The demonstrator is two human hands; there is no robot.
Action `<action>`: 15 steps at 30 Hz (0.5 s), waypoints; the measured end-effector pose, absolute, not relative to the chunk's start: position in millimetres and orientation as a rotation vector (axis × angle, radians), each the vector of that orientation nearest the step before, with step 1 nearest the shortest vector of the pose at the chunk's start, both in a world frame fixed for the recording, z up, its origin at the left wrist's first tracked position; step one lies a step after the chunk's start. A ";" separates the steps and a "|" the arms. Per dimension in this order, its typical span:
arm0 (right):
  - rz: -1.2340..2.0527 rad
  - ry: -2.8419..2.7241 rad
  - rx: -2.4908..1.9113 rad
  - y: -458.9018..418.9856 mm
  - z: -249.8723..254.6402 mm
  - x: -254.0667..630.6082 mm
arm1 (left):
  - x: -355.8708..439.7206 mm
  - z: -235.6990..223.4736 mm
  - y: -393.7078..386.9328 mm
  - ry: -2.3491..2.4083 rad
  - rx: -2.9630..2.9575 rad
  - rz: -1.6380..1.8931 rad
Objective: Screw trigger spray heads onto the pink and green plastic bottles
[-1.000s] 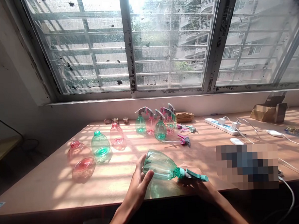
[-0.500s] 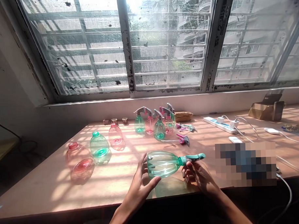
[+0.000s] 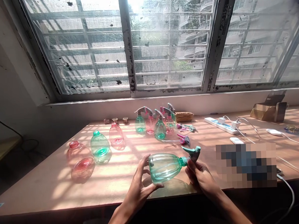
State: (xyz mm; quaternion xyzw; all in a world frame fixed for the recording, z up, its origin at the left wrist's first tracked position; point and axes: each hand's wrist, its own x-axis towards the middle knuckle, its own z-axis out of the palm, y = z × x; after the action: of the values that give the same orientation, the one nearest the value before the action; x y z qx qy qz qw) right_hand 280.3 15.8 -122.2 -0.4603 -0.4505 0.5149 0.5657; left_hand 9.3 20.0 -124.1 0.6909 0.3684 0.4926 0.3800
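Note:
A clear green spray bottle [image 3: 164,167] lies sideways in the air above the table's front edge, its neck towards the right. My left hand [image 3: 141,184] grips it around the base, thumb below and fingers on the far side. My right hand [image 3: 200,175] is closed on the spray head [image 3: 193,153] at the neck; the green trigger points up and left. Further back on the table, a pink bottle without a head [image 3: 78,157], a green one [image 3: 99,146] and another pink one [image 3: 116,136] stand at the left.
Several bottles with spray heads [image 3: 160,128] stand together at the back. Loose spray heads [image 3: 184,140] lie right of them. A power strip [image 3: 221,126] with white cables, a cardboard box [image 3: 268,111] and a blurred-out patch [image 3: 247,165] are at the right.
The spray head has turned about the bottle's axis, so its trigger now points up and left. My right hand has shifted its grip. The bottle has tilted slightly.

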 end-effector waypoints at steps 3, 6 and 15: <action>1.245 -0.970 -1.004 14.8 -118.2 279.8 | 11.2 -122.0 19.2 0.942 1.849 1.272; 1.155 -0.987 -0.974 17.5 -111.2 277.5 | 12.6 -118.2 17.5 0.964 1.906 1.199; 0.779 -1.289 -0.838 78.2 -34.5 251.8 | 23.0 -113.9 8.5 1.183 2.135 1.125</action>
State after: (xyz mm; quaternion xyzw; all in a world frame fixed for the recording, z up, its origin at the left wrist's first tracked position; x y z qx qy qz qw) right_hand 251.8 78.2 -34.5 -0.3691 -0.5675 0.3432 0.6510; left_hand 23.0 8.5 -113.9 0.7739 0.4290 0.4078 0.2250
